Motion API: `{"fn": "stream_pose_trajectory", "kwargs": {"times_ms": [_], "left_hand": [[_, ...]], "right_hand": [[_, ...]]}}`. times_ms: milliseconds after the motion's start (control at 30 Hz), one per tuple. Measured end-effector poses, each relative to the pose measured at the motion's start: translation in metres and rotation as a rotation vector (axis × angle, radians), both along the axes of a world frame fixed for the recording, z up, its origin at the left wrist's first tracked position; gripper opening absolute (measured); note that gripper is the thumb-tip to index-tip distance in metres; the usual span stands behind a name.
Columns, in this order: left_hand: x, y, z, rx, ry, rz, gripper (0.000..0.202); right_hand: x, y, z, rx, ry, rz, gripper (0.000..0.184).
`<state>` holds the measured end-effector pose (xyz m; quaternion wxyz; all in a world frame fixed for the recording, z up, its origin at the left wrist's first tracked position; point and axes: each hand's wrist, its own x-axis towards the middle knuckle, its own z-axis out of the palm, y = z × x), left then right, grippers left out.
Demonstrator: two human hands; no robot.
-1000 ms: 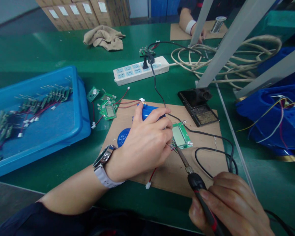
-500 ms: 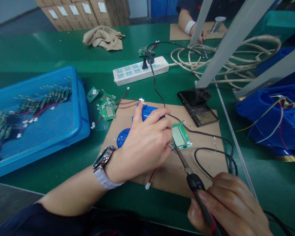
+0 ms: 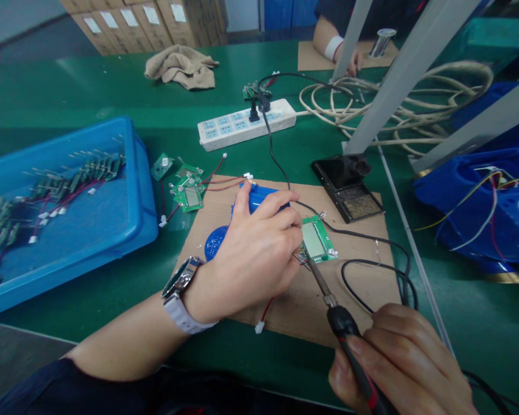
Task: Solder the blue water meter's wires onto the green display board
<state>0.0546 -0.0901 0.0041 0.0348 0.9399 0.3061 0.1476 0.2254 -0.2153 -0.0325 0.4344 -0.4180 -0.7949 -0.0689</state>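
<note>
Cardboard bears one circuit board; the right hand grips one soldering iron, the left hand curls, its hold hidden. The circuit board is green, pale-screened.

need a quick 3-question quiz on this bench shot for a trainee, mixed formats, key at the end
1. Multiple choice: what is in the right hand?
a) tweezers
b) a soldering iron
c) a cloth

2. True or false: at least one plug is in the power strip.

3. Fill in: the camera wearer has a watch on their ____ side.

Key: 1. b; 2. true; 3. left
</note>
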Motion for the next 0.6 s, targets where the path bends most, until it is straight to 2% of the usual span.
{"fn": "stream_pose_trajectory", "kwargs": {"times_ms": [400,600], "left_hand": [[0.0003,0.0005,-0.0007,0.004,0.007,-0.001,0.014],[0.0001,-0.0002,-0.0016,0.006,-0.001,0.000,0.011]], "right_hand": [[0.0034,0.0017,0.0003,-0.012,-0.070,0.057,0.019],[0.0018,0.0037,0.0025,0.004,-0.070,0.027,0.015]]}}
